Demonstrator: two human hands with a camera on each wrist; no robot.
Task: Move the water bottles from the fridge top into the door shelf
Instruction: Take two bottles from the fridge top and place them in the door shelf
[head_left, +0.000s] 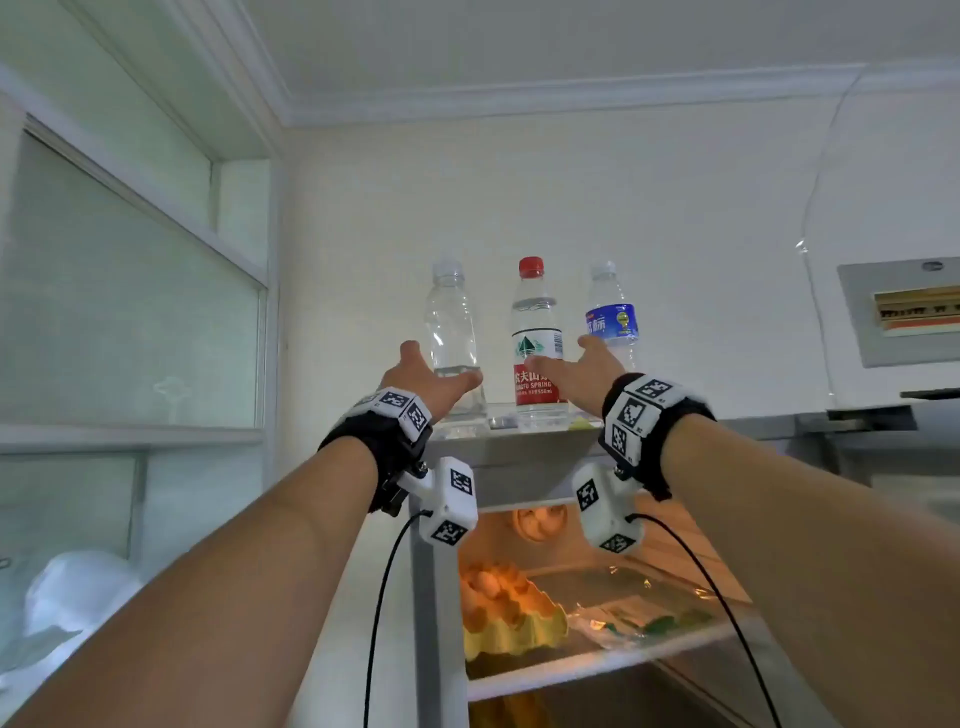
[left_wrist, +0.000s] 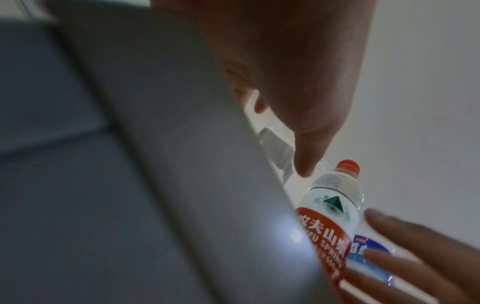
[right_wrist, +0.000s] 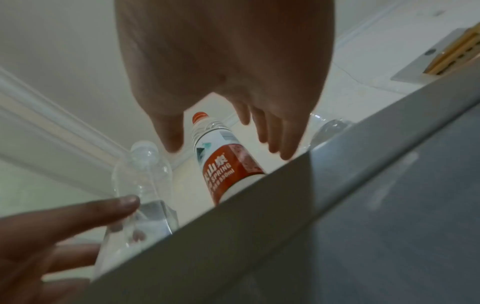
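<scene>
- We see three clear plastic bottles upright in a row on the fridge top (head_left: 519, 441): an unlabelled bottle (head_left: 451, 332), a red-capped bottle (head_left: 537, 338) with a glossy red-and-white label, and a blue-labelled bottle (head_left: 613, 317).
- Our left hand (head_left: 431, 379) is spread wide around the unlabelled bottle's lower body; whether skin meets plastic looks uncertain.
- Our right hand (head_left: 582, 374) reaches with straight, parted fingers between the red-capped and blue-labelled bottles, gripping nothing.
- Below, the lit fridge interior holds eggs in a yellow moulded egg tray (head_left: 511, 623).
</scene>
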